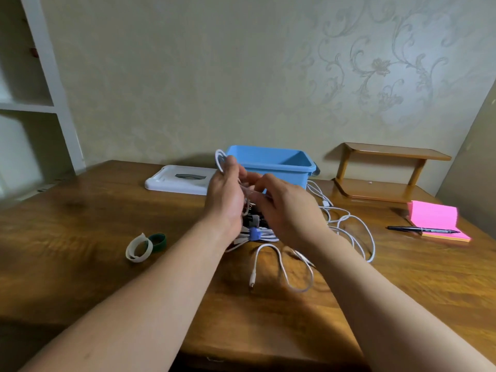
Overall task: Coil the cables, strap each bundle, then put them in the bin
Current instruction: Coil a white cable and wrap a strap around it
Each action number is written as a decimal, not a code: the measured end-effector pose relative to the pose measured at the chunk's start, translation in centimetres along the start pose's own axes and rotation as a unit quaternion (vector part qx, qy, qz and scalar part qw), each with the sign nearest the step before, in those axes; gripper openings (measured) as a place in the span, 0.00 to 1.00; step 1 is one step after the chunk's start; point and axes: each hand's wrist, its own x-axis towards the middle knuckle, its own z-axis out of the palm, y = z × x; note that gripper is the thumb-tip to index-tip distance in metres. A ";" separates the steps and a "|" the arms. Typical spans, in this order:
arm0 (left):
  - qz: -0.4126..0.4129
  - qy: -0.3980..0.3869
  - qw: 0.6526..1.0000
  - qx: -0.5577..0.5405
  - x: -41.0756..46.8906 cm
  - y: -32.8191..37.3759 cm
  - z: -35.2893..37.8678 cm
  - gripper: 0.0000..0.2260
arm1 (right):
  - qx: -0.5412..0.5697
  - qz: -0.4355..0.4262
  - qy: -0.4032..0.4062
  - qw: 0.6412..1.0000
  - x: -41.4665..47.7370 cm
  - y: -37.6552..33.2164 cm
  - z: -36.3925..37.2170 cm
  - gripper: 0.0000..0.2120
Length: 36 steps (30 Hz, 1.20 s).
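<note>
My left hand (225, 194) grips a coil of white cable (220, 160) whose loops stick out above my fingers. My right hand (284, 205) pinches the same cable just beside the left hand. Under my hands lies a white cable bundle with a blue strap (254, 233) around it, with dark items behind it partly hidden. A loose white cable (281, 267) trails on the wooden table (107, 216) in front, and more white cable (351, 226) loops to the right. The blue bin (271, 159) stands open just behind my hands. A white strap (139, 248) and a green strap (158, 241) lie to the left.
The bin's white lid (177, 181) lies flat left of the bin. A small wooden shelf (383, 173) stands at the back right. Pink sticky notes (436, 220) with a black pen (424, 230) sit near the right edge. A white bookcase (35, 103) rises at the left.
</note>
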 end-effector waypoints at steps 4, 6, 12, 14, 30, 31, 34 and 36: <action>-0.042 0.016 0.986 -0.161 3.4 2.4 -0.4 0.19 | 0.035 0.088 -0.074 0.993 1.6 3.9 -0.8 0.15; -0.045 0.003 0.990 -0.136 4.9 2.4 -1.4 0.20 | 0.091 0.132 -0.107 0.981 1.7 5.9 -1.2 0.17; 0.009 -0.131 0.985 0.110 4.7 -0.3 -2.1 0.17 | 0.293 0.179 -0.107 0.933 0.8 8.4 -2.5 0.12; 0.030 -0.171 0.966 0.191 3.7 -0.4 -1.2 0.17 | 0.346 0.183 -0.079 0.917 0.7 8.5 -2.8 0.11; 0.067 -0.277 0.927 0.244 2.1 -1.6 -0.9 0.13 | 0.330 0.140 -0.030 0.933 0.4 6.7 -2.6 0.09; 0.056 -0.245 0.950 0.187 2.4 -1.3 -0.9 0.13 | 0.280 0.140 -0.041 0.949 0.2 7.0 -2.6 0.10; 0.032 -0.166 0.981 0.099 2.9 -0.8 -1.1 0.15 | 0.211 0.145 -0.048 0.966 0.0 7.0 -2.4 0.10; 0.035 -0.153 0.982 0.108 2.7 -1.3 -0.7 0.15 | 0.220 0.149 -0.016 0.964 -0.2 6.2 -1.8 0.09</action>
